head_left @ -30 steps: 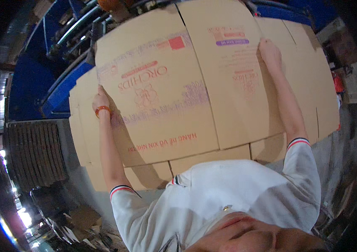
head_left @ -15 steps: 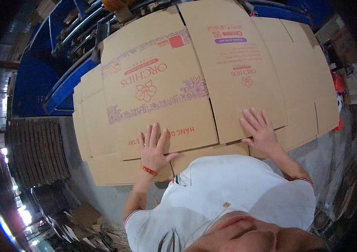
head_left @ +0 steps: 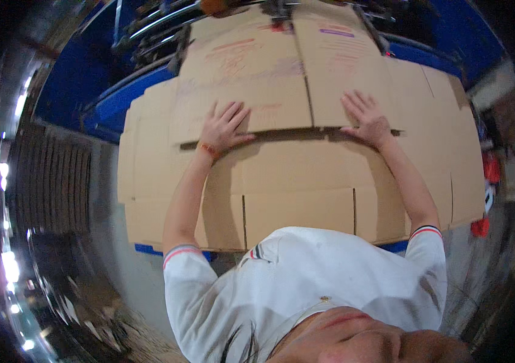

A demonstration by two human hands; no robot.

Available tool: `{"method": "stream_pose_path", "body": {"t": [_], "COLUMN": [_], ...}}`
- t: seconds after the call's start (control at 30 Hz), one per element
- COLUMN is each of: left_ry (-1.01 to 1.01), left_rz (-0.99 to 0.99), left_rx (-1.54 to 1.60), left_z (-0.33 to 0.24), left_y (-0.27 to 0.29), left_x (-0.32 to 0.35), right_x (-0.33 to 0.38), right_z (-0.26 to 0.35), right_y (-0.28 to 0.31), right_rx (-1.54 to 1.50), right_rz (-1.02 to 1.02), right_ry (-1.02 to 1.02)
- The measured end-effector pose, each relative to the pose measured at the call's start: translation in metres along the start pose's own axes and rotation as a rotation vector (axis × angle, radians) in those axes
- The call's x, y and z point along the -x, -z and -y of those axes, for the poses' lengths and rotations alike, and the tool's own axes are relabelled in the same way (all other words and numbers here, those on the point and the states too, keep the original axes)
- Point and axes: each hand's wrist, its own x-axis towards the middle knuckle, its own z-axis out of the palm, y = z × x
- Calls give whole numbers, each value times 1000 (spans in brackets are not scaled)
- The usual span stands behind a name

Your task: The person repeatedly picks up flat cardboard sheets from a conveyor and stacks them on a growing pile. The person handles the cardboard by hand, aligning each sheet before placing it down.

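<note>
A printed cardboard box blank [head_left: 269, 103] lies flat with red and purple print on its face, blurred by motion. My left hand [head_left: 224, 126], with an orange-brown bracelet at the wrist, rests spread on the blank's left near part. On its right near part lies my right hand [head_left: 367, 118], fingers stretched and thumb at the near edge. Neither hand holds anything. Underneath is another flat cardboard sheet [head_left: 293, 172], wider and with slots along its near side. The far end of the printed blank reaches in among dark machine parts.
Beyond the cardboard stands a blue machine frame [head_left: 130, 91] with metal bars and rollers [head_left: 154, 27]. A stack of dark slatted material [head_left: 51, 181] is on the floor at left. Red items [head_left: 490, 169] show at the right edge.
Both hands have pushed the printed blank away from me, its far end now in the machine. More of the sheet beneath shows on my side.
</note>
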Motion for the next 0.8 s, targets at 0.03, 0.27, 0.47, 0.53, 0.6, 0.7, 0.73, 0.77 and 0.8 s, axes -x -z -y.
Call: {"method": "stream_pose_path", "body": {"t": [0.03, 0.27, 0.47, 0.53, 0.6, 0.7, 0.73, 0.77, 0.8], "left_ry": [4, 495, 1059, 1669, 1682, 1534, 1542, 1549, 1556], "left_rz": [-9, -161, -287, -2, 200, 91, 95, 94, 93], "left_rx": [-3, -178, -507, -503, -347, -516, -497, -474, -451], "left_z": [9, 44, 105, 118, 112, 116, 119, 123, 126], "left_y": [-6, -8, 39, 65, 86, 91, 96, 102, 107], "left_x": [-12, -17, 191, 237, 248, 255, 258, 258, 257], "right_x": [-13, -54, 41, 57, 61, 57, 57, 57, 58], "right_z": [-10, -8, 63, 74, 78, 80, 81, 81, 80], "right_y": [-6, -33, -1, 10, 13, 14, 14, 15, 15], "right_rx": [11, 135, -240, -283, -274, -249, -238, -226, -215], "right_rz": [-5, -100, 175, 140, 128, 97, 86, 79, 74], "right_ry": [-1, -334, -251, -271, -293, -311, -316, -313, -310]}}
